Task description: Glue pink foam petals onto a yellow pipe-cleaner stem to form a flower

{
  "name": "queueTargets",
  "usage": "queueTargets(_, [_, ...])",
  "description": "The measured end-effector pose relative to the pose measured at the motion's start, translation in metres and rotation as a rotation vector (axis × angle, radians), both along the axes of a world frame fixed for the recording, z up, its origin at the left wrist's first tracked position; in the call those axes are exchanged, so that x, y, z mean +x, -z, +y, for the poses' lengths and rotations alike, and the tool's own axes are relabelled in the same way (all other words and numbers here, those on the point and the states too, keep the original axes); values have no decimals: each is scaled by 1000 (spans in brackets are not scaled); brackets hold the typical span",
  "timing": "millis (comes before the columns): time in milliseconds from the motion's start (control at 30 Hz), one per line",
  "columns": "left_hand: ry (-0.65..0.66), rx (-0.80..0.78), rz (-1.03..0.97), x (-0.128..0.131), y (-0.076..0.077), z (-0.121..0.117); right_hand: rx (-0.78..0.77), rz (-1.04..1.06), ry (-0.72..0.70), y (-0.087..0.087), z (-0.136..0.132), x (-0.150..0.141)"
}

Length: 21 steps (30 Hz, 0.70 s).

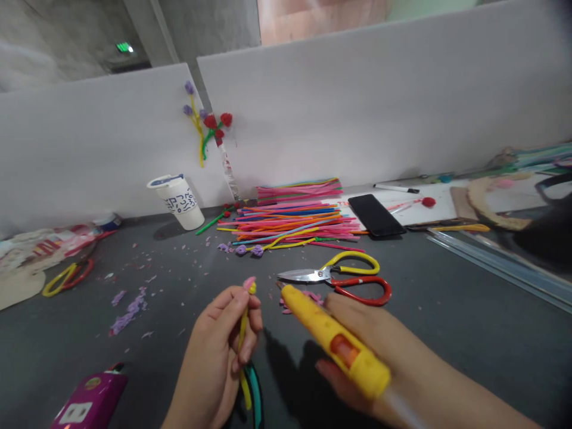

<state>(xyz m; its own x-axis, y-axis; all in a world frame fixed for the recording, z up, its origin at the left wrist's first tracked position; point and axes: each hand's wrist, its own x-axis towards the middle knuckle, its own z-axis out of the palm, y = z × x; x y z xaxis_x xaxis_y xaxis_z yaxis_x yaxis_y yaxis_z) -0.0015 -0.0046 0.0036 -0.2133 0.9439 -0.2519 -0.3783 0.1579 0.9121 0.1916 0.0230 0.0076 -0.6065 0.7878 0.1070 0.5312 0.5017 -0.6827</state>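
The left hand [218,342] has its fingers pinching a yellow fuzzy wire stem [243,330], near upright, its pink-and-yellow tip [249,284] just above them. The right hand [373,330] has its fingers wrapped around a yellow plastic glue gun [317,316], its nozzle [280,286] right of the left fingers, apart from the tip. Left fingers cover the stem's middle; trigger pressure cannot be told.

Single head-worn camera looks forward and down over the dark tabletop [456,304] — left hand [227,339] and right hand [364,322] near, white panel [379,107] farther off.
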Motion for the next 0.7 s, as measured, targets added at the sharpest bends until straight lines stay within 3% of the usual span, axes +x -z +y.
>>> queueTargets(100, [-35,30,7,-4,-1,3,-92,-192,-183,6,-6,-8])
queueTargets(167, [-24,27,2,-4,0,4,-12,-297,-306,14,-11,-15])
queueTargets(233, [-3,19,-1,-3,0,5,112,-346,-335,24,-12,-19])
queueTargets(367, [22,10,2,-1,2,4,242,-258,-339,34,0,-20])
queueTargets(467, [20,5,-1,0,5,6,396,-257,-210,36,18,-22])
queueTargets(700, [40,-21,-154,-1,11,12,402,-207,-230,52,40,-51])
